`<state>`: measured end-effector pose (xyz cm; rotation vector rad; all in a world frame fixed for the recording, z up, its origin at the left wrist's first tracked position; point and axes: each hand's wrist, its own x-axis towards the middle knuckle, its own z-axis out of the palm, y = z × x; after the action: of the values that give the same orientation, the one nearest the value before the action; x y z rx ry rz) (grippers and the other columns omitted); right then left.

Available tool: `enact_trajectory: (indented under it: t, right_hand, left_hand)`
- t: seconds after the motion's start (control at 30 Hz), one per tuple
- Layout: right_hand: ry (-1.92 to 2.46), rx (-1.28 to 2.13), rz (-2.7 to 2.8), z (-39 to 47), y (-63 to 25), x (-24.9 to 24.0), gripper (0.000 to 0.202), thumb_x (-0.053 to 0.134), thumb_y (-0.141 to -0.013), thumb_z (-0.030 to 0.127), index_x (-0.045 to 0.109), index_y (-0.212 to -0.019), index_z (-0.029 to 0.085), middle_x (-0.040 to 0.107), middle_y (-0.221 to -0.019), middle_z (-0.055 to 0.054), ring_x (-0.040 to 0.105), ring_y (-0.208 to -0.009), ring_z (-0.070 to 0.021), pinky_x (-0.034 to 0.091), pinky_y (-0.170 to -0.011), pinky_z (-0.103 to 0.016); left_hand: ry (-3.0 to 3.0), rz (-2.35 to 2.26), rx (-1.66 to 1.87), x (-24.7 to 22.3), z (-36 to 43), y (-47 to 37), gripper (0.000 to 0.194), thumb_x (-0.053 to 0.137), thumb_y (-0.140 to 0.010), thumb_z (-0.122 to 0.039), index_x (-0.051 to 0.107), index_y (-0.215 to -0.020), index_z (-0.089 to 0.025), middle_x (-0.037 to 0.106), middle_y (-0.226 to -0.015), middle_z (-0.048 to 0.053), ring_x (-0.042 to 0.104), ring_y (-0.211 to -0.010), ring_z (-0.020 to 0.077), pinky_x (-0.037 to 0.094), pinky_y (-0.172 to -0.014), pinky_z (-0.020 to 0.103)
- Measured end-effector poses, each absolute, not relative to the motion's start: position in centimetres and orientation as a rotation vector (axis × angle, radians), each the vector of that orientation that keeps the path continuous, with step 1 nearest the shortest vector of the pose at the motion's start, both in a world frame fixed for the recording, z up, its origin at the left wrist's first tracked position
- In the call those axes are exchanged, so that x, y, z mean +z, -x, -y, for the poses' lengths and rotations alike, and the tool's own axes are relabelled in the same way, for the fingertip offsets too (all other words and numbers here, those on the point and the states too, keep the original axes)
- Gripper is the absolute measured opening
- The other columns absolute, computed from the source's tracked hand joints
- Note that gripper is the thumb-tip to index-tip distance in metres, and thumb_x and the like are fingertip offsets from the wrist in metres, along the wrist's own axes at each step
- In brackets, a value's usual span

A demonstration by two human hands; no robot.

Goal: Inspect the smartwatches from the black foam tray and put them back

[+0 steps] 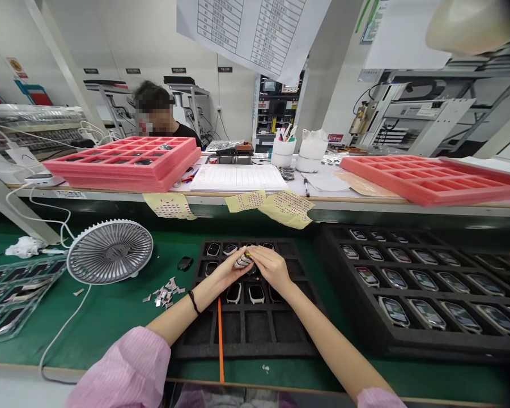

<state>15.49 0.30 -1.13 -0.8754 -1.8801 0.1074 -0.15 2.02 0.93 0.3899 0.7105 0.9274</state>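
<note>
Both my hands meet over a black foam tray [255, 334] whose compartments hold several watch cases. My left hand [229, 269] is closed around a small whitish, silvery piece [243, 260]. The fingers of my right hand [272, 265] press on the same piece from the other side, with a bit of yellow at the fingertips. Two watch cases [256, 293] lie just below my hands. An orange strip [220, 340] runs from the tray to the table's front edge. To the left are a pile of small silvery pieces [165, 293] and a dark watch case [185, 263].
A grey fan [110, 252] and a clear tray [21, 294] stand at the left. At the right, a deep black foam tray [391, 344] holds many watches, with a blurred hand beyond. Pink foam trays [123, 170] rest on the shelf; a person sits behind.
</note>
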Motion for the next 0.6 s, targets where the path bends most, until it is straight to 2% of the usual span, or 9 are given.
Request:
enact_trajectory:
  t: [0.13, 0.27, 0.43, 0.6]
  right_hand:
    - [0.919, 0.003, 1.875, -0.1, -15.1, -1.0, 0.031, 0.047, -0.092, 0.021, 0.07, -0.111, 0.029, 0.071, -0.108, -0.003, 0.067, -0.103, -0.0221, 0.053, -0.093, -0.042]
    - [0.921, 0.004, 1.887, 0.6, -14.6, -0.7, 0.034, 0.044, -0.093, 0.021, 0.065, -0.119, 0.026, 0.069, -0.113, -0.004, 0.062, -0.112, -0.0226, 0.052, -0.095, -0.041]
    - [0.986, -0.015, 1.962, 1.6, -13.8, -0.1, 0.042, 0.041, -0.095, 0.021, 0.049, -0.136, 0.023, 0.059, -0.13, -0.005, 0.046, -0.13, -0.0229, 0.039, -0.107, -0.047]
    - [1.031, -0.05, 2.031, 2.0, -13.2, -0.2, 0.048, 0.039, -0.096, 0.025, 0.037, -0.143, 0.02, 0.052, -0.137, -0.007, 0.038, -0.135, -0.0239, 0.029, -0.112, -0.052]
  left_hand:
    - [-0.31, -0.659, 0.872, 1.0, -1.6, -0.1, 0.021, 0.052, -0.093, -0.026, 0.061, -0.081, -0.011, 0.066, -0.076, 0.004, 0.066, -0.071, 0.0104, 0.056, -0.075, 0.025]
    - [-0.281, -0.628, 0.88, 1.1, -1.4, -0.1, 0.025, 0.05, -0.094, -0.03, 0.059, -0.079, -0.013, 0.066, -0.073, 0.002, 0.066, -0.068, 0.0101, 0.056, -0.071, 0.024]
    - [-0.304, -0.637, 0.919, 1.4, -1.3, -0.1, 0.025, 0.05, -0.094, -0.03, 0.059, -0.079, -0.013, 0.065, -0.068, 0.0, 0.063, -0.057, 0.0082, 0.056, -0.061, 0.022]
    - [-0.413, -0.676, 0.943, 1.7, -1.3, 0.1, 0.02, 0.056, -0.091, -0.028, 0.06, -0.079, -0.013, 0.064, -0.067, 0.0, 0.062, -0.057, 0.0065, 0.054, -0.058, 0.016]
